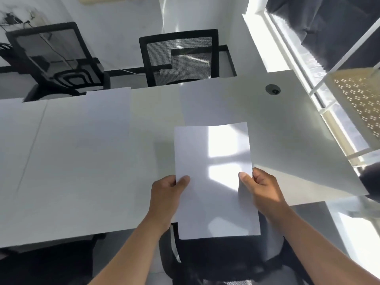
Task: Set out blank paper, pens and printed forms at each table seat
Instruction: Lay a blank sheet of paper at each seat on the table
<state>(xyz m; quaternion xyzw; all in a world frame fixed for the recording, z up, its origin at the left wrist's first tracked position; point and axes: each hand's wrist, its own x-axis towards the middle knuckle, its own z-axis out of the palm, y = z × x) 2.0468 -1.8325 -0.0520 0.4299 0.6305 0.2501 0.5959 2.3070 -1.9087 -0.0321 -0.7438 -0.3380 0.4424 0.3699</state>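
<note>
Blank paper (pixel 213 182): one sheet, lower centre, pinched by left hand (pixel 166 194) and right hand (pixel 262 191) at opposite edges; two chairs (pixel 178 58) upper frame.

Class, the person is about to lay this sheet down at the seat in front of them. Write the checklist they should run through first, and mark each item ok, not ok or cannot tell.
1. Both hands hold the blank sheet: left hand and right hand each pinch a side edge. Ok.
2. Sheet is flat, uncreased: ok.
3. Sheet is a single one, not several stuck together: cannot tell.
4. White table under the sheet is bare at this seat: ok.
5. Sheet lies fully over the table: not ok, its near end overhangs the edge above the black chair.
6. Pens and printed forms at hand: cannot tell, none in view.
</note>
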